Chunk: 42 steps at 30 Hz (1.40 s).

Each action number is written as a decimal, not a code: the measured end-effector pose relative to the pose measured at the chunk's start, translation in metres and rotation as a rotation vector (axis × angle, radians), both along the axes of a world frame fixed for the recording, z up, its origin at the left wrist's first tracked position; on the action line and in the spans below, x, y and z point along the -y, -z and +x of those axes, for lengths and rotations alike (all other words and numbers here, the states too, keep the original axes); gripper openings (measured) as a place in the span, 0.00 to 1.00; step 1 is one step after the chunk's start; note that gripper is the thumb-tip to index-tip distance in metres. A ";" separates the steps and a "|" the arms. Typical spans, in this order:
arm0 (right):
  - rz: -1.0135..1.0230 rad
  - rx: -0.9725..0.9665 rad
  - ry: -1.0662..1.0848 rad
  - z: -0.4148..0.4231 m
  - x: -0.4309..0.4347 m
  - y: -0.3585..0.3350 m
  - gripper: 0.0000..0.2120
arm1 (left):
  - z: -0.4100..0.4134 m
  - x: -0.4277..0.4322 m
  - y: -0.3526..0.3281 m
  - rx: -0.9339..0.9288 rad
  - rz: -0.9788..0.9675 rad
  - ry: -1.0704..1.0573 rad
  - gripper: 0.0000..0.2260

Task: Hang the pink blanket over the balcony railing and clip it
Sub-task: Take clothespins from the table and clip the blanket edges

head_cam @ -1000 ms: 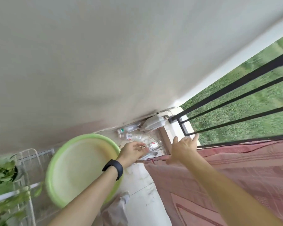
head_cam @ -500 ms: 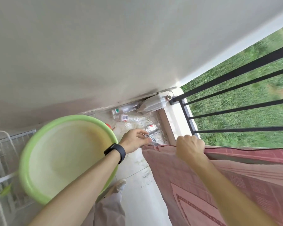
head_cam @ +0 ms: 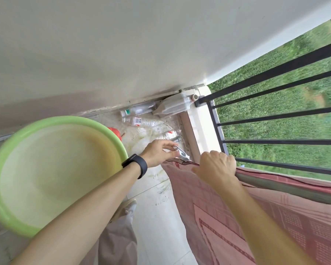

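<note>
Silver metal clip (head_cam: 181, 154), pinched in left hand (head_cam: 158, 153), now against edge of pink patterned blanket (head_cam: 227, 217); right hand (head_cam: 216, 167) still gripping blanket at black metal railing (head_cam: 275, 141).

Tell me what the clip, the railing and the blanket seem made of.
The clip: likely bare metal, silvery with a bright glint, though partly hidden in the left hand. The railing: probably painted metal, thin straight black bars, matte. The pink blanket: woven cloth, matte, draping in soft folds with a woven pattern.
</note>
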State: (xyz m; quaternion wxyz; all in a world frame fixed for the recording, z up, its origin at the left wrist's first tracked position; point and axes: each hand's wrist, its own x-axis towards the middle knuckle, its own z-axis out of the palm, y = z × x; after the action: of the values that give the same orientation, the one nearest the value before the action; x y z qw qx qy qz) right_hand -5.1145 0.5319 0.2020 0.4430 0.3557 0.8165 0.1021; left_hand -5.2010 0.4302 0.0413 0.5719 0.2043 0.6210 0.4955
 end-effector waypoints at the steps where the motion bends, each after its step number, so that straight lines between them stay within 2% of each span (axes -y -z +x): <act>1: 0.005 0.013 -0.012 0.000 0.000 0.004 0.08 | -0.002 0.001 0.001 -0.005 -0.006 0.009 0.11; 3: 0.009 0.021 -0.025 -0.001 0.001 0.009 0.04 | -0.005 0.004 0.003 -0.014 -0.014 0.020 0.10; 6: 0.003 -0.017 -0.067 -0.002 0.002 0.015 0.08 | -0.006 0.008 0.010 -0.023 -0.012 0.030 0.18; 11: -0.031 -0.061 -0.155 0.007 0.000 0.019 0.12 | -0.004 0.012 0.018 -0.027 -0.025 0.038 0.13; 18: -0.048 -0.111 -0.056 0.004 -0.002 0.023 0.11 | -0.001 0.010 0.014 -0.111 -0.018 -0.075 0.13; 22: -0.037 -0.123 -0.028 0.003 -0.004 0.025 0.09 | 0.000 0.006 0.008 -0.215 0.013 -0.064 0.11; 26: -0.035 -0.150 -0.024 0.003 -0.007 0.028 0.09 | 0.005 -0.004 0.001 -0.241 0.094 -0.064 0.08; 28: -0.052 -0.161 -0.029 0.004 -0.009 0.026 0.06 | 0.008 -0.011 -0.003 -0.225 0.115 -0.055 0.08; 30: -0.064 -0.179 -0.040 0.006 -0.010 0.027 0.09 | 0.012 -0.015 -0.004 -0.224 0.123 -0.021 0.10; 33: -0.037 -0.221 -0.083 0.009 -0.011 0.029 0.07 | 0.019 -0.019 -0.006 -0.207 0.143 0.022 0.09; 39: -0.014 -0.256 -0.091 0.013 -0.012 0.031 0.11 | 0.018 -0.025 -0.007 -0.185 0.144 0.029 0.06; 42: -0.006 -0.251 -0.088 0.014 -0.010 0.030 0.11 | 0.013 -0.026 0.000 -0.207 0.118 0.109 0.10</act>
State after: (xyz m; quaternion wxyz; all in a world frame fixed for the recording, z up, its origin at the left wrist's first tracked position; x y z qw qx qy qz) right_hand -5.1009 0.5418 0.1717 0.3334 0.3282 0.8808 0.0736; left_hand -5.1876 0.4564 0.0415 0.5178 0.3212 0.6346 0.4754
